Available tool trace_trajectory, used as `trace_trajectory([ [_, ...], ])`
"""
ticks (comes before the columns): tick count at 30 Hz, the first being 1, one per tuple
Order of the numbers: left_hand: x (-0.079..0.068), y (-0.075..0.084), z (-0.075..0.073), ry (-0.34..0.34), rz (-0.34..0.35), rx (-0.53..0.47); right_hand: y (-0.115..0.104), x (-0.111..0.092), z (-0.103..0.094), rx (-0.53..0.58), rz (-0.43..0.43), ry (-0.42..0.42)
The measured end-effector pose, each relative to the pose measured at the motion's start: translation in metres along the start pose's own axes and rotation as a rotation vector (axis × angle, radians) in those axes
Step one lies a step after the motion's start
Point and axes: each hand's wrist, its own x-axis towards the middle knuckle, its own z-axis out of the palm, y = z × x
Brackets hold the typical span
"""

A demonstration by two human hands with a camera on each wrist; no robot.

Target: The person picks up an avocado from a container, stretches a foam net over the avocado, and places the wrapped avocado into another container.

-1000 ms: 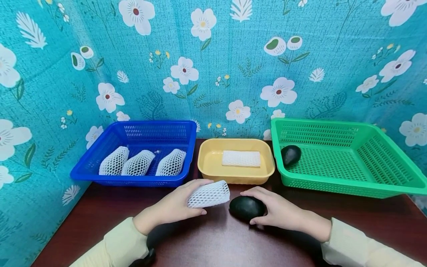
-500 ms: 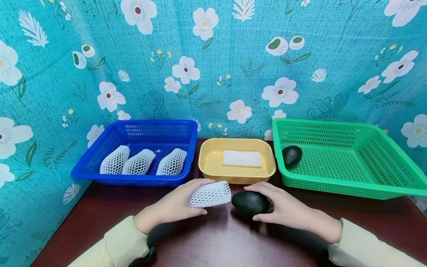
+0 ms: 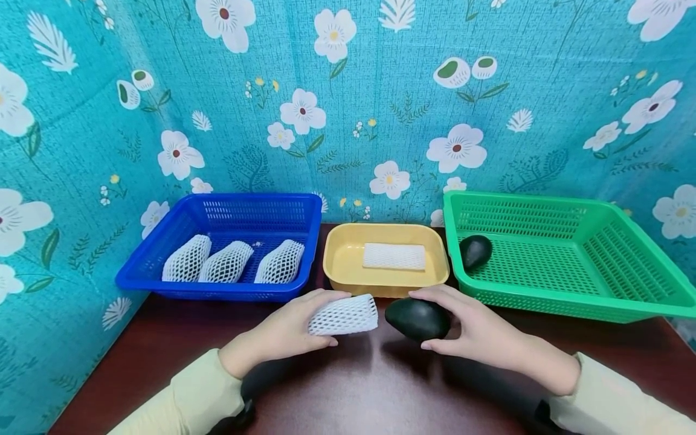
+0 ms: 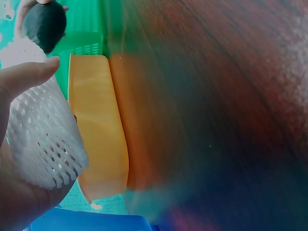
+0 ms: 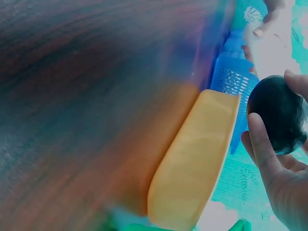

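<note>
My left hand grips a white foam fruit net, its open end turned toward the right hand. In my right hand is a dark avocado, pinched between thumb and fingers above the table. A small gap separates the avocado's tip from the net's mouth. The left wrist view shows the thumb across the net. In the right wrist view, fingers and thumb curl round the avocado.
At the back left, a blue basket holds three netted fruits. A yellow tray with a flat white net stands in the middle. One dark avocado lies in the green basket at right.
The right hand has lifted the avocado off the table and shifted slightly right and away from me. The left hand and its net have barely moved.
</note>
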Motion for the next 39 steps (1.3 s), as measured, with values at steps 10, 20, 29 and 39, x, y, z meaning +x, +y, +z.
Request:
trace_trajectory([
  [10,0.001,0.001,0.003,-0.01,0.01,0.041,-0.008,0.004,-0.004,-0.044,-0.048,-0.001],
  [20,0.008,0.006,0.005,-0.026,0.028,0.029,-0.012,0.008,0.0,0.001,-0.045,0.007],
  [29,0.016,0.013,0.006,0.029,0.113,0.005,-0.015,0.013,0.001,0.006,-0.015,0.015],
  [39,0.03,0.019,0.016,0.124,0.17,-0.088,-0.011,0.017,0.007,0.068,0.006,0.083],
])
